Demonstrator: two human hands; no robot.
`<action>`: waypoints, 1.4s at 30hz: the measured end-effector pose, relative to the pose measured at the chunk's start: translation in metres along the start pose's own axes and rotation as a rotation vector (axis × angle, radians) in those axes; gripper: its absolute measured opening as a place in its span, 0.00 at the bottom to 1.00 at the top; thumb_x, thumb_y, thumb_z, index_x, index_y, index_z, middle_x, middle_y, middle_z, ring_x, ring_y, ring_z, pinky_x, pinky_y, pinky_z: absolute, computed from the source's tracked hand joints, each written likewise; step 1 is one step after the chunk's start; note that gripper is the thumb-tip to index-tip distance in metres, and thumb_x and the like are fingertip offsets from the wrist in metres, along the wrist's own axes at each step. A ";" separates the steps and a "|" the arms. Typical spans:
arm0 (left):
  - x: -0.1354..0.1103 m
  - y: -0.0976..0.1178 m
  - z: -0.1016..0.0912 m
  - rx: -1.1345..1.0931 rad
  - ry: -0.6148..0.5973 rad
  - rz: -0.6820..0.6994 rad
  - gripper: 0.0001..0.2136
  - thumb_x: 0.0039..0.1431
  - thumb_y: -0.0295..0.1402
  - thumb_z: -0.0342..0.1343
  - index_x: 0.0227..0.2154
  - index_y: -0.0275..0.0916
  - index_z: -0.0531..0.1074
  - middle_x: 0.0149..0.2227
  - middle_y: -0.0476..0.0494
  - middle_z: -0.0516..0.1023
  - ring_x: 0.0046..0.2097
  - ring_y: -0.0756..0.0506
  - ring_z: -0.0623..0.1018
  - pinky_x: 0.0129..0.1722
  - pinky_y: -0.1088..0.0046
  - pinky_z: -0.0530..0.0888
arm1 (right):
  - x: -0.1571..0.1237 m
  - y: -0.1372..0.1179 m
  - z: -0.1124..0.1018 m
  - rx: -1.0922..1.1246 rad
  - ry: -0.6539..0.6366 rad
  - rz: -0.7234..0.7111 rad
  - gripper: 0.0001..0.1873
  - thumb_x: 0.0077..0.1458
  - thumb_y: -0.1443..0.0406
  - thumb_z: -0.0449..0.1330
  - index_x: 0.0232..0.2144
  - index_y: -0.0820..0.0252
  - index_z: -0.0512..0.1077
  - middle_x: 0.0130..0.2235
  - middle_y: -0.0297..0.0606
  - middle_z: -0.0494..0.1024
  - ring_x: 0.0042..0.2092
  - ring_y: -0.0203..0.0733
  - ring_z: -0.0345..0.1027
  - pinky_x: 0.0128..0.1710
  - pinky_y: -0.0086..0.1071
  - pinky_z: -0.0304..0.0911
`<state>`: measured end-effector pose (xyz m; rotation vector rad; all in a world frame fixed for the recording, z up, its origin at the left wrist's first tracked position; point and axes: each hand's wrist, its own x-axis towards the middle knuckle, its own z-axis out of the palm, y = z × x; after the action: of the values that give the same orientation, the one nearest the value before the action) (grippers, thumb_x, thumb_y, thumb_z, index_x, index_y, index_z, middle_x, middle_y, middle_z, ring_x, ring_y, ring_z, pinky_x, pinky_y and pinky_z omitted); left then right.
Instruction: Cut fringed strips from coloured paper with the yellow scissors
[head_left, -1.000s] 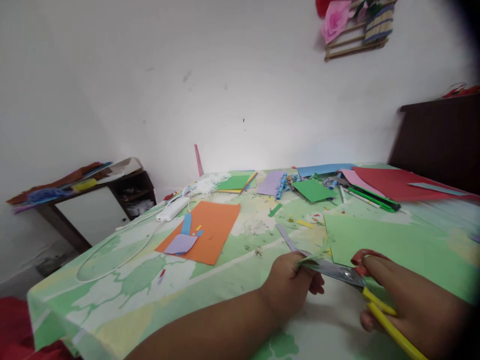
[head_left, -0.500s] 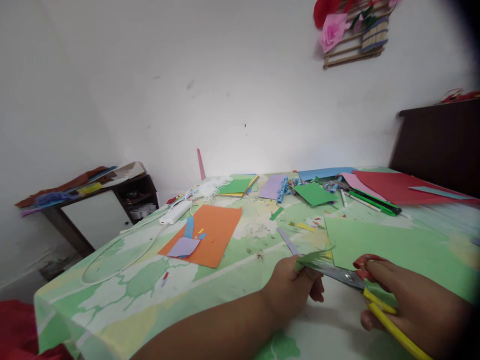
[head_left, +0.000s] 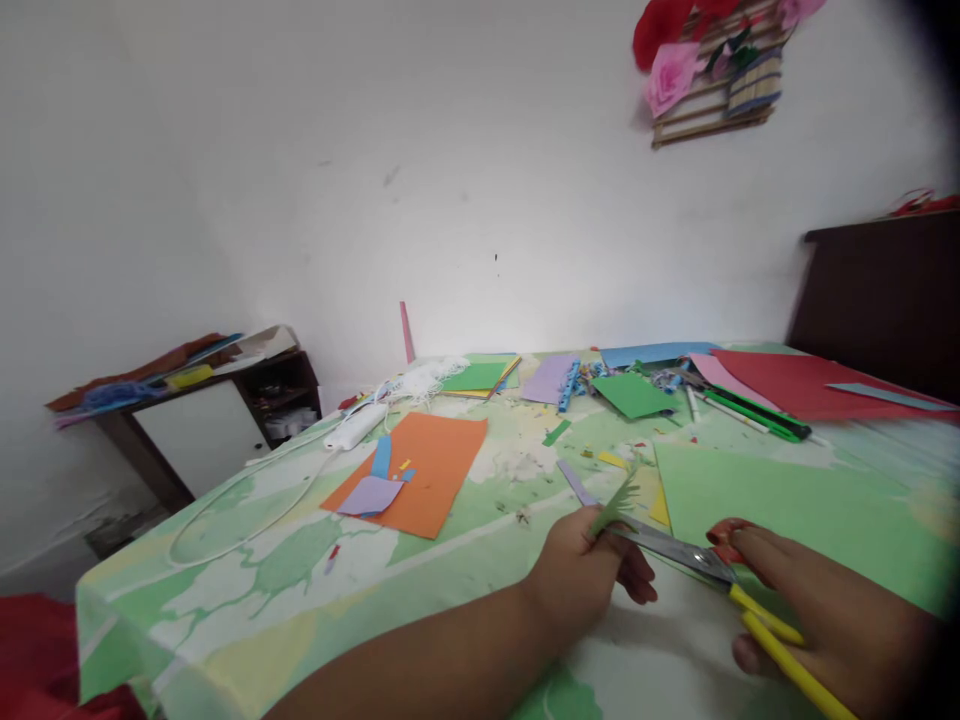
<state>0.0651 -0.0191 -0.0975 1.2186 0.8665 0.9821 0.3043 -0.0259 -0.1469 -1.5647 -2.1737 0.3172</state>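
Since the earlier frame, the fringed green paper (head_left: 615,503) has swung: its cut tips lay out rightward along the blades, and now they stand up and fan above them. The scissors (head_left: 705,563) have shifted only slightly; the loose sheets lie as they did.

We record the left hand (head_left: 576,565) with its grip pinching the base of the fringed green paper, thumb uppermost, over the near part of the bench (head_left: 480,550). The right hand (head_left: 832,610) has its grip closed around the scissors, by a red loop and a yellow handle. The blades point left and reach the left fingers, just beside the fringe; whether any paper sits between them, we cannot tell.

Just beyond the left hand lies a lilac strip (head_left: 574,480). Behind the scissors is a large light green sheet (head_left: 772,505), a yellow piece (head_left: 660,508) at its left edge. Farther left we note an orange sheet (head_left: 446,460) bearing a lilac piece (head_left: 371,495) and a blue strip (head_left: 381,457), with a white power strip (head_left: 356,427) near its far left edge.
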 end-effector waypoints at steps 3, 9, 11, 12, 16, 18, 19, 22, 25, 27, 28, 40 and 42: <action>-0.001 0.000 0.000 0.011 -0.002 0.005 0.17 0.43 0.47 0.57 0.22 0.38 0.63 0.20 0.51 0.69 0.21 0.52 0.71 0.25 0.74 0.67 | 0.002 0.000 0.000 0.030 -0.027 0.006 0.25 0.44 0.58 0.61 0.47 0.45 0.63 0.50 0.36 0.74 0.52 0.56 0.68 0.52 0.47 0.60; -0.005 0.005 0.001 0.100 0.014 -0.001 0.08 0.53 0.29 0.47 0.20 0.37 0.65 0.19 0.50 0.69 0.22 0.52 0.71 0.28 0.74 0.67 | -0.001 -0.008 -0.001 0.078 -0.015 0.006 0.25 0.43 0.58 0.62 0.46 0.48 0.65 0.48 0.37 0.76 0.49 0.57 0.70 0.49 0.46 0.63; -0.007 0.007 0.001 0.140 0.021 -0.009 0.11 0.54 0.23 0.44 0.19 0.36 0.65 0.18 0.50 0.68 0.22 0.53 0.71 0.29 0.75 0.67 | -0.002 -0.009 0.001 0.080 -0.023 -0.006 0.23 0.43 0.57 0.63 0.45 0.48 0.65 0.46 0.36 0.76 0.46 0.55 0.71 0.47 0.45 0.64; -0.008 0.009 0.001 0.154 0.027 -0.014 0.12 0.54 0.21 0.43 0.19 0.36 0.65 0.18 0.51 0.68 0.22 0.53 0.71 0.29 0.75 0.67 | -0.003 -0.010 0.001 0.074 -0.022 -0.008 0.24 0.44 0.57 0.63 0.45 0.48 0.65 0.46 0.36 0.76 0.46 0.55 0.71 0.47 0.44 0.64; -0.008 0.010 0.000 0.179 0.023 -0.046 0.14 0.54 0.18 0.42 0.18 0.36 0.65 0.17 0.52 0.68 0.22 0.53 0.70 0.30 0.75 0.67 | -0.003 -0.013 -0.002 0.040 -0.001 -0.022 0.23 0.43 0.60 0.63 0.44 0.50 0.65 0.47 0.38 0.74 0.49 0.55 0.68 0.49 0.46 0.62; -0.006 0.010 0.000 0.182 0.014 -0.053 0.15 0.55 0.19 0.42 0.17 0.37 0.65 0.18 0.52 0.68 0.22 0.53 0.70 0.29 0.75 0.66 | -0.003 -0.014 -0.005 0.044 -0.014 -0.037 0.21 0.44 0.60 0.62 0.42 0.51 0.65 0.47 0.38 0.73 0.48 0.55 0.67 0.49 0.46 0.61; -0.005 0.009 -0.001 0.183 0.005 -0.053 0.15 0.56 0.20 0.43 0.17 0.37 0.65 0.18 0.51 0.68 0.22 0.53 0.70 0.28 0.75 0.66 | -0.003 -0.015 -0.005 0.046 -0.024 -0.034 0.20 0.44 0.59 0.63 0.41 0.51 0.66 0.47 0.38 0.73 0.48 0.54 0.66 0.49 0.46 0.61; -0.003 0.006 -0.002 0.185 -0.021 -0.045 0.15 0.57 0.24 0.45 0.17 0.37 0.65 0.17 0.51 0.67 0.22 0.53 0.70 0.28 0.75 0.66 | -0.002 -0.015 -0.006 0.055 -0.036 -0.016 0.20 0.44 0.58 0.63 0.41 0.51 0.66 0.46 0.38 0.73 0.47 0.54 0.67 0.47 0.45 0.62; -0.002 0.003 -0.004 0.189 -0.050 -0.034 0.15 0.58 0.28 0.47 0.17 0.37 0.65 0.17 0.50 0.67 0.22 0.52 0.70 0.28 0.74 0.66 | 0.000 -0.014 -0.006 0.049 -0.040 -0.008 0.20 0.44 0.58 0.63 0.41 0.50 0.66 0.46 0.38 0.74 0.47 0.54 0.68 0.47 0.44 0.62; -0.001 0.002 -0.005 0.189 -0.068 -0.027 0.15 0.58 0.32 0.47 0.17 0.37 0.65 0.17 0.50 0.67 0.21 0.52 0.69 0.27 0.74 0.66 | 0.001 -0.014 -0.007 0.034 -0.040 -0.002 0.21 0.43 0.59 0.63 0.41 0.49 0.67 0.44 0.36 0.74 0.46 0.54 0.69 0.46 0.44 0.63; -0.001 0.002 -0.006 0.189 -0.076 -0.024 0.15 0.58 0.35 0.48 0.17 0.37 0.65 0.17 0.50 0.67 0.21 0.52 0.69 0.27 0.74 0.66 | 0.001 -0.014 -0.008 0.027 -0.038 0.003 0.21 0.42 0.59 0.64 0.41 0.49 0.67 0.44 0.35 0.75 0.45 0.53 0.69 0.45 0.44 0.63; 0.001 0.000 -0.009 0.087 -0.198 -0.004 0.30 0.40 0.65 0.58 0.22 0.39 0.64 0.19 0.51 0.68 0.20 0.52 0.69 0.24 0.74 0.65 | -0.001 -0.011 -0.016 -0.067 -0.025 -0.006 0.20 0.45 0.57 0.64 0.42 0.48 0.68 0.50 0.39 0.76 0.52 0.60 0.70 0.45 0.45 0.68; 0.001 0.001 -0.010 0.062 -0.235 -0.018 0.31 0.37 0.66 0.59 0.23 0.39 0.64 0.18 0.51 0.69 0.19 0.52 0.69 0.23 0.74 0.65 | -0.002 -0.011 -0.018 -0.076 -0.022 -0.008 0.19 0.45 0.58 0.63 0.42 0.48 0.68 0.51 0.39 0.76 0.54 0.63 0.68 0.45 0.47 0.69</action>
<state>0.0556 -0.0142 -0.0977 1.3466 0.7255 0.7834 0.3045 -0.0328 -0.1268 -1.5998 -2.2324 0.2535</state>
